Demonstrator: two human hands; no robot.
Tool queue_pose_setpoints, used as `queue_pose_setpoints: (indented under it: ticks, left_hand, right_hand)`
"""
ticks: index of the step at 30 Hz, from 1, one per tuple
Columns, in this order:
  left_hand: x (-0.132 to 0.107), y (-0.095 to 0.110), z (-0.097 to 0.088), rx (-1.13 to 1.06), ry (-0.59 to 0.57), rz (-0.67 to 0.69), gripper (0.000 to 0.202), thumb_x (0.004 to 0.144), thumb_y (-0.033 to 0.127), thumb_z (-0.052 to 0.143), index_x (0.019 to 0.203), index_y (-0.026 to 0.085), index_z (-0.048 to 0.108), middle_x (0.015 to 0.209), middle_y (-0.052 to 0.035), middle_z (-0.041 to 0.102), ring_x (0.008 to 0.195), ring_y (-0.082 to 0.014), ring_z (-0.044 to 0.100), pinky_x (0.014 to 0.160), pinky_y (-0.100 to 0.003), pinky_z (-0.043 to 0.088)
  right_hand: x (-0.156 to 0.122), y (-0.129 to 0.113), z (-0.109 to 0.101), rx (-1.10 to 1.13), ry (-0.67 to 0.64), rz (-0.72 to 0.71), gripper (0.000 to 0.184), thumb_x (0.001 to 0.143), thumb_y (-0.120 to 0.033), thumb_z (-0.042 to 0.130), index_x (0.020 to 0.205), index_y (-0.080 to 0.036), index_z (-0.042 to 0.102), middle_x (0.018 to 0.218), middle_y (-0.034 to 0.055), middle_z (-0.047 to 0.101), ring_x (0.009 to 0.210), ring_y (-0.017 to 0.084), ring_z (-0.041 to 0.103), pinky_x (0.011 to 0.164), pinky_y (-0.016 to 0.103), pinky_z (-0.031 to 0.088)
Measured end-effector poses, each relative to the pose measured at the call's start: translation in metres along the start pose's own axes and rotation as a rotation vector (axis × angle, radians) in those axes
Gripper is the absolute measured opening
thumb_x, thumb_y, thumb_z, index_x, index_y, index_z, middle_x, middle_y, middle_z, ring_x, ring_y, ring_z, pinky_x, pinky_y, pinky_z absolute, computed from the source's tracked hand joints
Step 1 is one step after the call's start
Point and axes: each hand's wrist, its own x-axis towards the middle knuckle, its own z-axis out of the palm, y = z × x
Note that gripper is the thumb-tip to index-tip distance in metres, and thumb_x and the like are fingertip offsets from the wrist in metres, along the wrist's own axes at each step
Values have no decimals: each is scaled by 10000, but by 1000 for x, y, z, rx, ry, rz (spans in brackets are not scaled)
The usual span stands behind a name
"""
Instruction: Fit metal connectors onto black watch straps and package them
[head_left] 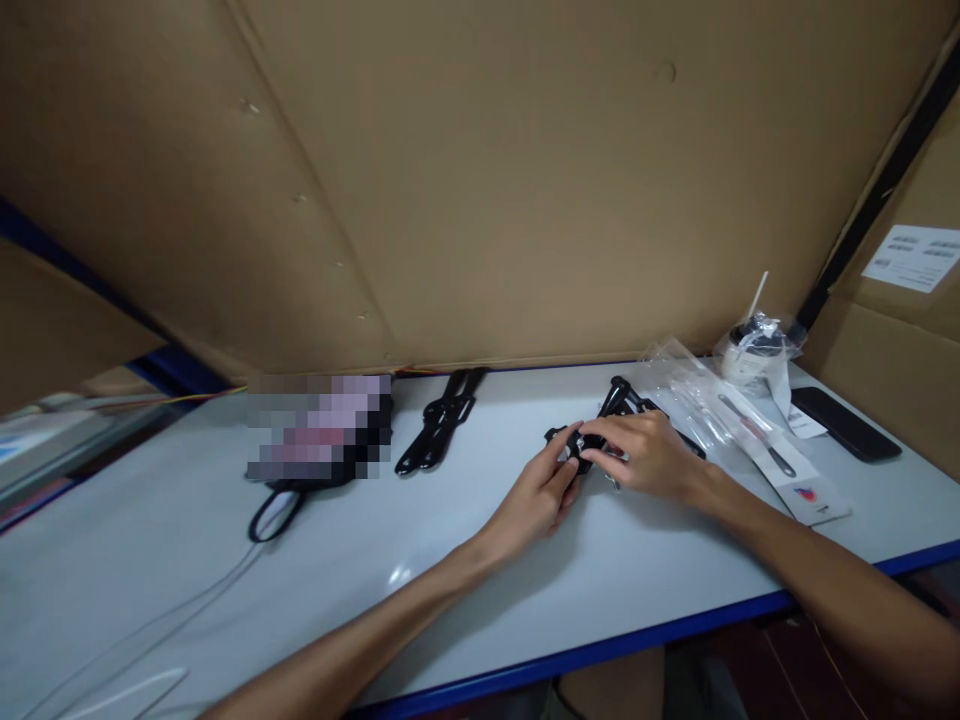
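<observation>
Just right of the middle of the table, my left hand [544,485] is closed around the near side of a small glossy black part [577,445]. My right hand [649,455] pinches the same part from the right, thumb and finger meeting at a small shiny metal spot on it. What kind of part it is, I cannot make out. Behind my right hand lies another glossy black long piece [616,395], partly hidden by the fingers. To the left of my hands, two long glossy black pieces [442,425] lie side by side, with a black fitting across their middle.
A blurred-out object [322,430] with a black loop [274,515] and thin cable lies at left. At right are clear packaging with a printed card [780,460], a bagged cup [750,355] with straw, and a black phone-like slab [846,423]. Cardboard walls [525,200] enclose the table.
</observation>
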Motion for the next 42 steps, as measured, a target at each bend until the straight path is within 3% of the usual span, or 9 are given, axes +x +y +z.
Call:
queue_pose_setpoints:
  ticks: [10,15,22,24,26,29,31,37,42]
  left_hand:
    - [1,-1,1,-19,24,21,516,939,421,561,1363,150,449,560,97,393,389,-55,267,357,-175,217]
    - [-1,6,2,-134,82,24,422,870,441,596,1202,212,470,565,104,398,382,-54,245,322,-154,182]
    - [5,8,-9,-253,207,42,274,811,356,645,904,241,415,576,98,418,383,-39,241,325,-140,168]
    - [6,9,-10,-307,221,19,286,780,293,653,862,240,385,585,97,415,394,-35,258,337,-136,176]
    - [5,10,-10,-339,217,0,304,743,242,662,848,237,377,590,100,400,402,-29,260,345,-131,175]
    - [2,11,-6,-319,162,-1,296,731,236,669,910,230,433,592,107,384,402,-25,243,344,-127,161]
    - [1,11,-4,-281,104,19,306,755,264,674,981,226,472,595,106,390,405,-30,251,342,-131,179]
    - [-4,11,1,-304,-19,57,591,808,280,687,1339,246,430,658,88,450,433,-49,319,357,-163,306]
    - [-7,11,0,-342,-109,82,782,838,273,691,1510,266,292,732,61,503,468,-70,414,419,-227,459]
  right_hand:
    - [2,-9,4,-245,-97,-84,303,1085,-268,407,1001,-136,667,770,70,718,675,163,653,576,290,364]
    - [3,-13,9,-81,-19,167,267,1054,-379,492,1093,-151,626,775,40,734,631,145,648,573,254,370]
    - [10,22,-15,25,309,489,278,985,-302,530,743,-183,596,600,-21,590,539,104,475,585,251,325]
    - [11,24,-17,96,269,548,320,977,-304,533,683,-183,574,574,-29,545,547,103,448,588,252,314]
    - [11,17,-13,215,129,562,367,992,-312,512,655,-180,571,569,-26,526,563,107,449,590,255,308]
    - [12,-5,0,458,-79,550,426,1021,-352,483,635,-183,549,565,-23,515,569,111,469,591,257,324]
    - [12,-17,8,632,-115,604,445,1030,-384,476,632,-190,518,552,-30,504,536,106,471,572,254,343]
    - [13,-22,11,1066,-73,861,395,992,-422,556,676,-184,559,487,-57,470,413,82,403,430,224,302]
    - [15,-23,4,1221,-6,919,311,932,-408,649,744,-161,633,598,-24,556,500,84,487,426,197,323]
